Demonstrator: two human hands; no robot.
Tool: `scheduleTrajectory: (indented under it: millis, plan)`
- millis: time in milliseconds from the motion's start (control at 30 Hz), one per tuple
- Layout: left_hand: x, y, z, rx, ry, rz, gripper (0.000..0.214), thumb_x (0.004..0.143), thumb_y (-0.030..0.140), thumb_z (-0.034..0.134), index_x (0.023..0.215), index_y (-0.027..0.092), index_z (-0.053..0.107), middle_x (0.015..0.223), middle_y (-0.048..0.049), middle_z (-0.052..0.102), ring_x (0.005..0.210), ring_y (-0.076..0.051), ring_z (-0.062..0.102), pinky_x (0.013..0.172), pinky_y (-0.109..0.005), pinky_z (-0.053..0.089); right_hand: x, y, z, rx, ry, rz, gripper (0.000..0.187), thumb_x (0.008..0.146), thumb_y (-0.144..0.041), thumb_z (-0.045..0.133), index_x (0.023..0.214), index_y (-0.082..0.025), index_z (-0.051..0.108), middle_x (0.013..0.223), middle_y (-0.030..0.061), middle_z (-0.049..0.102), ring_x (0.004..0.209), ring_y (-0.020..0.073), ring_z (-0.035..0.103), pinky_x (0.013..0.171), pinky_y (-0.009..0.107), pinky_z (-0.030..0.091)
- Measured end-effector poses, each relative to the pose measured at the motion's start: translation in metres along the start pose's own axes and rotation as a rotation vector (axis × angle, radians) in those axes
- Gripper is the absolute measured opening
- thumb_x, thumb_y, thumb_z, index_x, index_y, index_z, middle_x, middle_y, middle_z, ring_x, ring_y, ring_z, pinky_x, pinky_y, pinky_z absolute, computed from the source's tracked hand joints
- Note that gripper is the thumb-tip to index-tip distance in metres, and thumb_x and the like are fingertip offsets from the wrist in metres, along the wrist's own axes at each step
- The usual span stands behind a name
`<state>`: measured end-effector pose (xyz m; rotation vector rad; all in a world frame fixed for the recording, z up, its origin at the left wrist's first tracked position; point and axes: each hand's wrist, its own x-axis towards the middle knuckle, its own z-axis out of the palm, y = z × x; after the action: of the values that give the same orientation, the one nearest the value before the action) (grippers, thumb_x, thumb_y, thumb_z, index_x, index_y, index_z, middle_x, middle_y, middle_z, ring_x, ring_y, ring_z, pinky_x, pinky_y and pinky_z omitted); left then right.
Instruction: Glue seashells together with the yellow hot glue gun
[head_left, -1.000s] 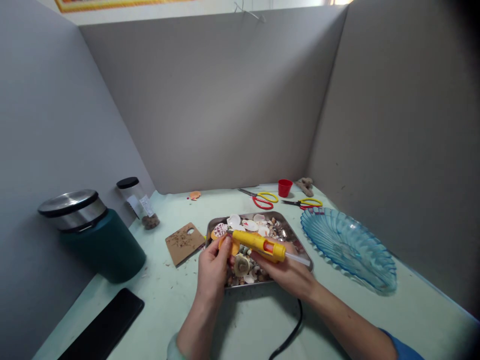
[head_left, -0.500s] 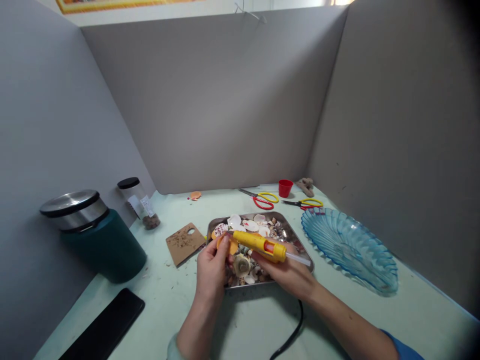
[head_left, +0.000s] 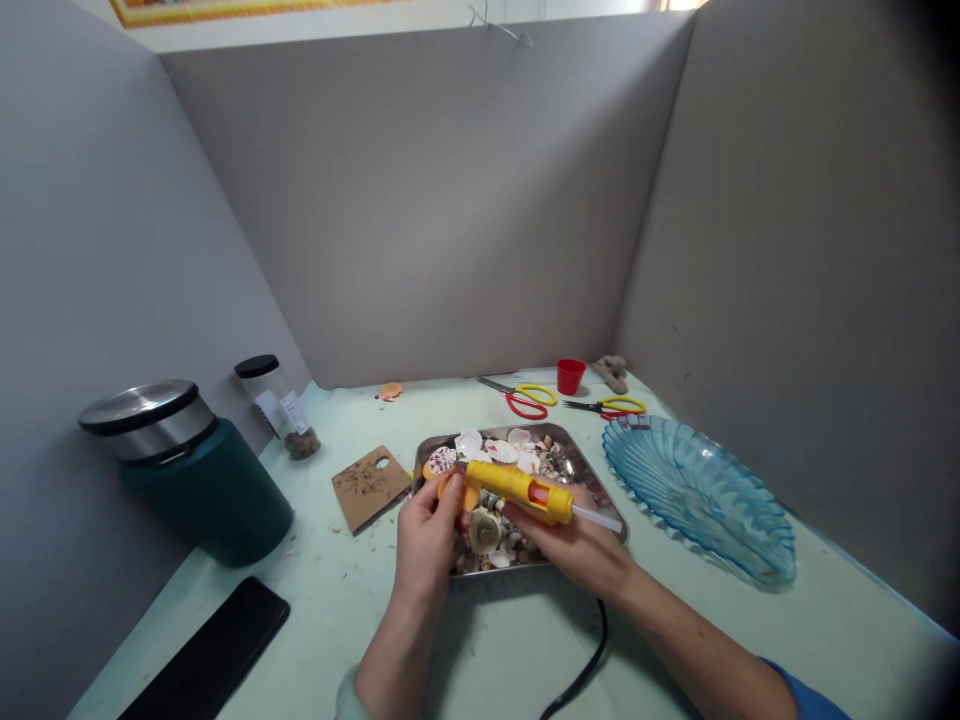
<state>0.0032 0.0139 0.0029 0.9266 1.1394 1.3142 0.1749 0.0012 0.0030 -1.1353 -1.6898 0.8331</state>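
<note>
My right hand (head_left: 574, 540) is closed around a yellow hot glue gun (head_left: 517, 488), with a clear glue stick (head_left: 598, 518) poking out of its back end. The gun's nozzle points left, close to my left thumb. In my left hand (head_left: 426, 530) the fingers pinch an orange shell (head_left: 469, 496), partly hidden by my thumb and the gun. Whether the nozzle touches the shell I cannot tell. Both hands are above a metal tray (head_left: 574, 437) full of shells, among them a large cup-shaped one (head_left: 484, 532) and a white one (head_left: 501, 452).
Left are a teal bottle (head_left: 202, 490), a lidded jar (head_left: 279, 405), a black phone (head_left: 206, 655) and a brown board (head_left: 371, 487). Behind the tray lie scissors (head_left: 525, 398), a second pair (head_left: 611, 407) and a red cup (head_left: 571, 376). A blue glass dish (head_left: 697, 500) sits right; a black cord (head_left: 585, 670) runs in front.
My left hand has shifted very slightly to the right with the orange shell. The glue gun and my right hand stay in nearly the same place.
</note>
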Motion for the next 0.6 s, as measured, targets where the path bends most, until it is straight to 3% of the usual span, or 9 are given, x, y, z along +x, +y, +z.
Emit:
scheduleTrajectory:
  millis: [400, 600]
  plan:
    - [0.0009, -0.0005, 0.0002, -0.011, -0.014, -0.004, 0.050, 0.066, 0.059, 0.074, 0.084, 0.014, 0.063, 0.046, 0.0073, 0.049, 0.034, -0.005, 0.035, 0.036, -0.017, 0.024, -0.0010, -0.0004, -0.0005, 0.007, -0.012, -0.018, 0.014, 0.087, -0.033, 0.060, 0.086, -0.022, 0.069, 0.083, 0.0026, 0.072, 0.083, 0.0235, 0.068, 0.086, 0.036, 0.055]
    - [-0.0002, 0.0023, 0.0014, -0.010, 0.027, 0.035, 0.054, 0.064, 0.060, 0.075, 0.091, 0.013, 0.066, 0.046, 0.0072, 0.049, 0.037, -0.006, 0.037, 0.038, -0.018, 0.027, -0.0008, -0.0018, -0.0001, 0.032, -0.009, -0.008, 0.012, 0.086, -0.032, 0.060, 0.083, -0.022, 0.067, 0.081, 0.0023, 0.070, 0.076, 0.0215, 0.067, 0.085, 0.035, 0.055]
